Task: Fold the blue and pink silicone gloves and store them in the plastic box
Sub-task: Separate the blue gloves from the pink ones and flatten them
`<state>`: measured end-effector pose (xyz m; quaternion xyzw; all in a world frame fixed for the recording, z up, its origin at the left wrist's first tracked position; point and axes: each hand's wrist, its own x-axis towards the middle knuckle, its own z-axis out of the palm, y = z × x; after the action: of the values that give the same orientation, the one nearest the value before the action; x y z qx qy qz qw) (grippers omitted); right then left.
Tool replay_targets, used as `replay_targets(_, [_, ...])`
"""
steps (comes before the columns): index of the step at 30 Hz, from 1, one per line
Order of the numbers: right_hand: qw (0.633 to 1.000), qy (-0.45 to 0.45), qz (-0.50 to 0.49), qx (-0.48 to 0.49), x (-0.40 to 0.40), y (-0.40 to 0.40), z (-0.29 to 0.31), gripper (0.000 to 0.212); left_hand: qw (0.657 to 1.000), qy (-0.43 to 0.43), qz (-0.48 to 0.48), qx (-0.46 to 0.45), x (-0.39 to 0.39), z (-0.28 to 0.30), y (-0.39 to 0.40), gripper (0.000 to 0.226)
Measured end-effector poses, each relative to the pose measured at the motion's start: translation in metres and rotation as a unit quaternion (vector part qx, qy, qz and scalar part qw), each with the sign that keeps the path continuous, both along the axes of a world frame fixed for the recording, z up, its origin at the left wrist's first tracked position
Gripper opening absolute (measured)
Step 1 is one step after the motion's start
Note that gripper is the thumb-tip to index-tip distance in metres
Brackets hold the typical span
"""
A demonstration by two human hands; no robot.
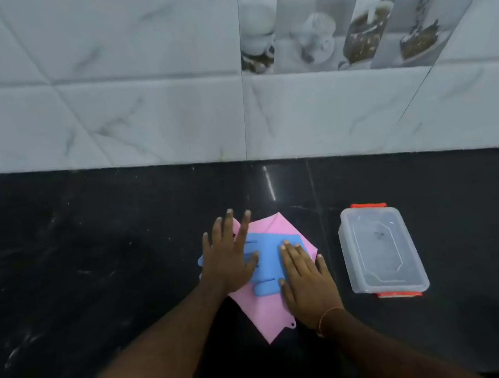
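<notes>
I'm pressing both palms flat on the stacked gloves: left hand [227, 259] with fingers straight and spread, right hand [308, 282] with fingers straight and together. Blue glove [268, 265] is lying on the pink glove [275, 229], both on the black counter [95, 270]. Plastic box [381, 251] is sitting just right of them, lid apparently on, view being blurry

You have two gloves on the counter [95, 270]: one blue glove [268, 265] and one pink glove [271, 315]. You have one box [381, 251] with two red clips, one at each end. Two hands show: your left hand [228, 260] and your right hand [308, 285], one bangle on its wrist.
</notes>
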<state>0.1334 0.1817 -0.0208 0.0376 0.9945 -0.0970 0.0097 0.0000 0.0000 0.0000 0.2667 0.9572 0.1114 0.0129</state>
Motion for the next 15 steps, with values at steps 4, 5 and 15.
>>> replay_targets(4, [0.991,-0.042,-0.11,-0.055,0.018,0.007,-0.023,0.083,0.962,-0.161,0.22,0.035,0.017,-0.037,-0.017,0.124])
replay_targets(5, [0.986,-0.049,-0.143,-0.067,0.015,0.009,-0.021,0.089,0.953,-0.192,0.231,0.038,0.015,-0.037,-0.017,0.127])
replay_targets(15, [0.872,-0.078,-0.285,-0.391,-0.012,0.0,-0.014,0.108,0.874,-0.341,0.238,0.251,0.006,-0.041,-0.013,0.084])
